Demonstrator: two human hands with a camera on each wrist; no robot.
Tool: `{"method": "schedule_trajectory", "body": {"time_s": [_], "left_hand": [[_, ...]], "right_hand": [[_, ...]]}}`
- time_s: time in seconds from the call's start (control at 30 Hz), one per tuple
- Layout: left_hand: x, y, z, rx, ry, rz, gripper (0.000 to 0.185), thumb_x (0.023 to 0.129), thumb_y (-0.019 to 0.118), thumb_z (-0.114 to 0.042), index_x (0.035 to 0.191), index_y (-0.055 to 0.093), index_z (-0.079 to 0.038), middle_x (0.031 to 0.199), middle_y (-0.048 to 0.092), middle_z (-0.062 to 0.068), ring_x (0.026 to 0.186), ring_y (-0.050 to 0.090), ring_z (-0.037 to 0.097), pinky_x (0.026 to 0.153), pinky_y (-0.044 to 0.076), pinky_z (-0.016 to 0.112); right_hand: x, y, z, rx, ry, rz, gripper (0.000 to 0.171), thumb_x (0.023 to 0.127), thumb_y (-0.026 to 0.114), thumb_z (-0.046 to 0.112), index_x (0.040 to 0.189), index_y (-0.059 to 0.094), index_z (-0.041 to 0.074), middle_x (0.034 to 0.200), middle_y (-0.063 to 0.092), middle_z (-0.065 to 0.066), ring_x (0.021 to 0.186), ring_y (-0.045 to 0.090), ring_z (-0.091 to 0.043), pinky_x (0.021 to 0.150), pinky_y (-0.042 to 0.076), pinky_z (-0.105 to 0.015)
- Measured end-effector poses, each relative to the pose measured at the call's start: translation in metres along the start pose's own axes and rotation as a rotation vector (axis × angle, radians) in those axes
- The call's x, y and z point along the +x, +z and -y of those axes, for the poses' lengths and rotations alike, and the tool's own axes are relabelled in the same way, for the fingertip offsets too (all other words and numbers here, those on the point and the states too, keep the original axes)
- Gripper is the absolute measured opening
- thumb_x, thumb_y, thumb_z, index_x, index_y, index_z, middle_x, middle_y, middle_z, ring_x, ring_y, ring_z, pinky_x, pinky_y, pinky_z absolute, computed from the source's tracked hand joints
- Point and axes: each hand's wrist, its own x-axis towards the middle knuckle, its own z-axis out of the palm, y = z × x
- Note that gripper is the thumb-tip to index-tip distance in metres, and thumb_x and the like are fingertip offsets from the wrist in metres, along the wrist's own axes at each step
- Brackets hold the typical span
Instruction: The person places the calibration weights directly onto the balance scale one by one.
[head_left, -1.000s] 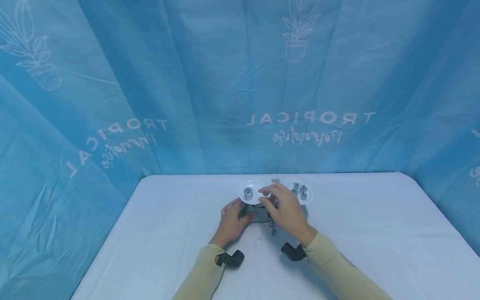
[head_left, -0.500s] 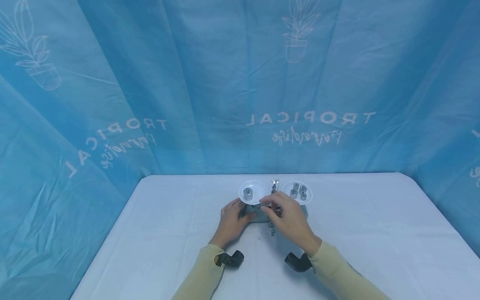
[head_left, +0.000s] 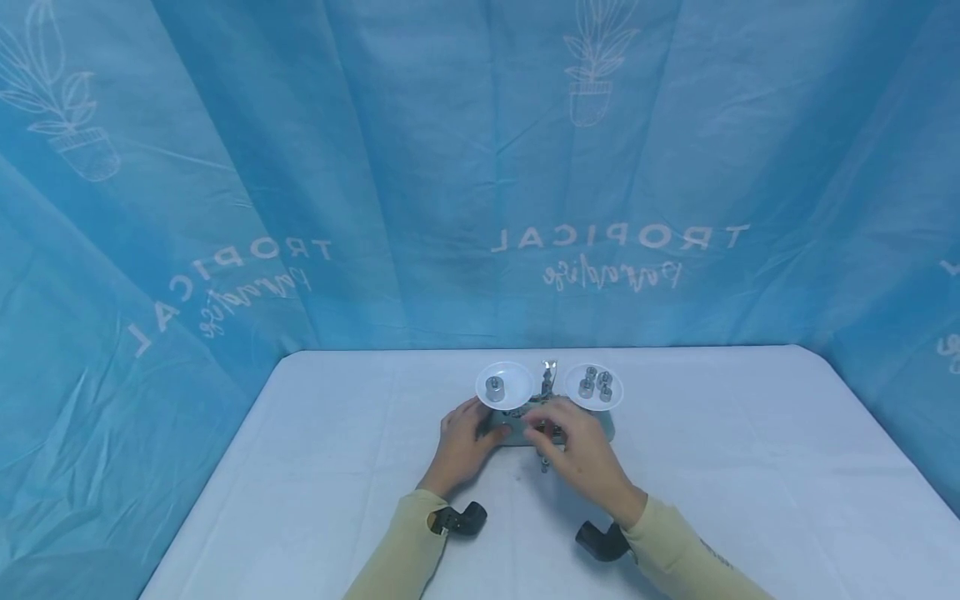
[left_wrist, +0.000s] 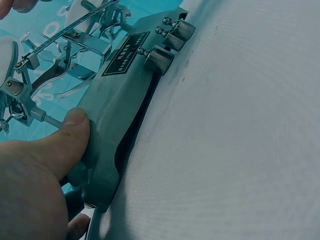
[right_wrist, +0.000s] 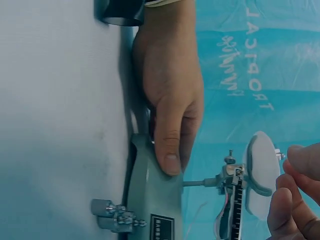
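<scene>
A grey-green balance scale [left_wrist: 107, 120] stands on the white table. My left hand [head_left: 463, 442] grips the left end of its base, thumb on the front face, other fingers behind. One large metal weight [head_left: 495, 388] sits on the left white pan [head_left: 519, 380]. Several smaller weights [head_left: 587, 388] stand on the right pan [head_left: 615, 388]. My right hand [head_left: 581, 454] hovers before the middle of the scale, fingers bent, a gap between thumb and forefinger. Nothing shows between them. It hides part of the graduated beam [right_wrist: 237, 205].
Small metal weights [left_wrist: 159, 60] stand on the table against the front of the base. A white cloth [head_left: 375, 467] covers the table. Blue printed curtain [head_left: 450, 167] hangs behind and at the sides. Each wrist wears a black camera mount [head_left: 465, 518].
My right hand has drawn back from beside the left pan toward me and slightly right, uncovering the rear of the scale and the right pan. The left hand stays on the base.
</scene>
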Motion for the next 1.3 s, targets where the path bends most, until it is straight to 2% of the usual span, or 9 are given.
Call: {"method": "schedule_trajectory", "body": {"time_s": [0.23, 0.43, 0.63, 0.87, 1.3], "left_hand": [[0.000, 0.001, 0.000, -0.003, -0.004, -0.004, 0.057, 0.098, 0.064, -0.041, 0.147, 0.051, -0.016, 0.151, 0.051, 0.006, 0.143, 0.039, 0.031, 0.118, 0.020, 0.060], [0.000, 0.001, -0.001, 0.001, -0.009, -0.003, 0.057, 0.098, 0.064, -0.041, 0.148, 0.051, -0.016, 0.151, 0.051, 0.005, 0.143, 0.038, 0.031, 0.118, 0.020, 0.060], [0.001, 0.000, -0.001, -0.001, -0.009, 0.000, 0.057, 0.098, 0.064, -0.042, 0.148, 0.052, -0.016, 0.151, 0.051, 0.005, 0.144, 0.038, 0.031, 0.118, 0.020, 0.058], [0.001, -0.001, -0.001, -0.011, -0.004, 0.000, 0.058, 0.097, 0.064, -0.043, 0.147, 0.052, -0.017, 0.151, 0.051, 0.005, 0.143, 0.039, 0.031, 0.117, 0.021, 0.058], [0.001, -0.002, -0.003, -0.006, -0.018, 0.009, 0.058, 0.097, 0.064, -0.041, 0.148, 0.051, -0.016, 0.151, 0.050, 0.005, 0.144, 0.038, 0.031, 0.118, 0.020, 0.059]], "right_hand": [[-0.006, 0.003, -0.006, 0.051, 0.005, 0.006, 0.014, 0.090, 0.077, 0.013, 0.103, 0.074, 0.015, 0.089, 0.063, 0.015, 0.073, 0.052, -0.003, 0.059, 0.048, -0.022], [-0.008, 0.005, -0.008, 0.060, 0.070, 0.036, 0.012, 0.091, 0.076, 0.017, 0.103, 0.075, 0.018, 0.088, 0.061, 0.016, 0.076, 0.053, -0.003, 0.062, 0.047, -0.021], [-0.010, 0.008, -0.012, 0.073, 0.114, 0.064, 0.013, 0.091, 0.076, 0.017, 0.104, 0.075, 0.014, 0.087, 0.062, 0.014, 0.075, 0.054, -0.004, 0.062, 0.047, -0.022], [-0.012, 0.012, -0.020, 0.082, 0.110, 0.064, 0.012, 0.091, 0.076, 0.015, 0.103, 0.075, 0.013, 0.086, 0.061, 0.014, 0.074, 0.054, -0.004, 0.062, 0.048, -0.022], [-0.017, 0.016, -0.028, 0.088, 0.197, 0.080, 0.013, 0.092, 0.074, 0.014, 0.105, 0.074, 0.016, 0.089, 0.064, 0.012, 0.078, 0.057, -0.005, 0.067, 0.051, -0.023]]}}
